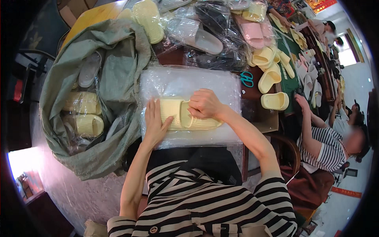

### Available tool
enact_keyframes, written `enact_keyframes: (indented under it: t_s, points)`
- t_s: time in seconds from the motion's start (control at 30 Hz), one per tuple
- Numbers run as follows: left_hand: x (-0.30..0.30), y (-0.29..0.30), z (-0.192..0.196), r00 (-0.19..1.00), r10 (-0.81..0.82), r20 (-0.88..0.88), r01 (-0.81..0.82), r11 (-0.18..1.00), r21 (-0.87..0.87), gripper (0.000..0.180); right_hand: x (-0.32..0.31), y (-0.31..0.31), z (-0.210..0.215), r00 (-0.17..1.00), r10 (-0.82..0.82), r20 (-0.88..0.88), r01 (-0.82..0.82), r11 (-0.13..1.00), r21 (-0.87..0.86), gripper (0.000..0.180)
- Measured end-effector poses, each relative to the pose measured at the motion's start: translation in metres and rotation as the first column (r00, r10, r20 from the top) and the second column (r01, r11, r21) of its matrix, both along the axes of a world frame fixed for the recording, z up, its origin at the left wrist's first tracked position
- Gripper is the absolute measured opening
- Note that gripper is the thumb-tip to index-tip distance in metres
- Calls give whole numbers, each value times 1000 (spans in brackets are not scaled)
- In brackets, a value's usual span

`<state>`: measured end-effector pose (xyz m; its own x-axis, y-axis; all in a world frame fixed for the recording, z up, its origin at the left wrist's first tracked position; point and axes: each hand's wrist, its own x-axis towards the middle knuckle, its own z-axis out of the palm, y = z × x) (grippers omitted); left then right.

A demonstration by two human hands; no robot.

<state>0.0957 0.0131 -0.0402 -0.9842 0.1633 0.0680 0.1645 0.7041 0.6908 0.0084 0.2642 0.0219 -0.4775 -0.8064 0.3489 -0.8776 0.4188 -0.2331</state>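
Note:
A pale yellow slipper (172, 112) lies sideways on a stack of clear plastic bags (189, 81), its toe to the left and heel to the right. My left hand (156, 122) rests against the toe end with fingers stretched out and the thumb across the ribbed strap. Over the foot opening, my right hand (204, 104) is closed in a fist. Its curled fingers hide whatever they may hold. A second sole edge seems to show under the slipper, but I cannot tell whether it is a pair.
Left stands a grey-green woven sack (51, 98) holding bagged slippers. Bagged slippers (197, 35) pile up at the back. Teal-handled scissors (246, 79) lie right of the bags, near loose yellow slippers (275, 101). A person in a striped top (323, 148) works further right.

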Motion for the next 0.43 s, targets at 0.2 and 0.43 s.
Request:
enact_keyframes:
  t_s: [0.2,0.43]
  points:
    - [1,-13,-12,999,-32,-42,32,999,8,80,7,6,-10,989,-148,-20,142,975,-172,22]
    - [-1,-13,7,999,4,39,-15,957,288,68,32,40,22,963,-251,-94,236,960,-150,24]
